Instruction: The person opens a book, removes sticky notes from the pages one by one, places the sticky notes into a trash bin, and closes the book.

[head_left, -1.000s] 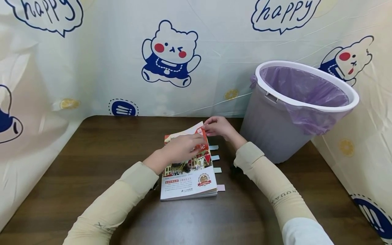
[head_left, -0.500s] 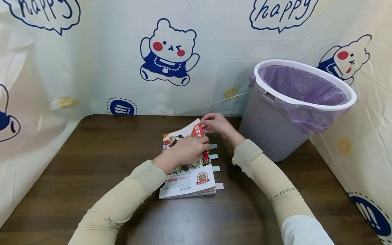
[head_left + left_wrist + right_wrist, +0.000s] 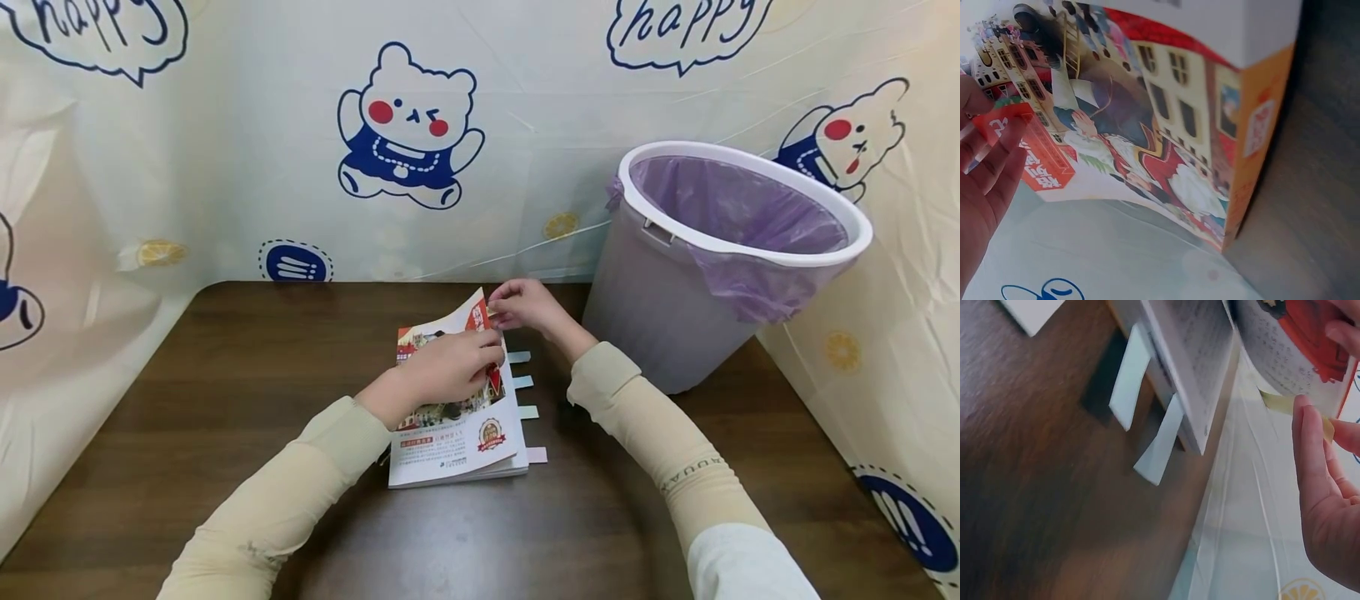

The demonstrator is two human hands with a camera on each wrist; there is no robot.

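A paperback book point(image 3: 435, 462) with a colourful illustrated cover lies on the table, its front cover and some pages bent up along the right side. My left hand point(image 3: 452, 367) is over the cover, fingers curled at its raised right edge; the left wrist view shows that hand point(image 3: 988, 169) against the red title patch. Near the book's top right corner, my right hand point(image 3: 528, 307) pinches a small yellow sticky tab point(image 3: 1282, 402) between thumb and fingers. The tab's far end meets the page in the right wrist view; how firmly it sticks I cannot tell.
Several sticky tabs, pale blue and green point(image 3: 528, 412) and one pink point(image 3: 537, 455), stick out from the book's right side. A grey bin point(image 3: 648, 308) with a purple liner stands at the back right. Printed sheeting point(image 3: 247, 167) hangs behind the dark wooden table point(image 3: 262, 358).
My left hand reached right to the book's edge, then drew back slightly left, lifting the cover side more. My right hand stays near the top right corner.
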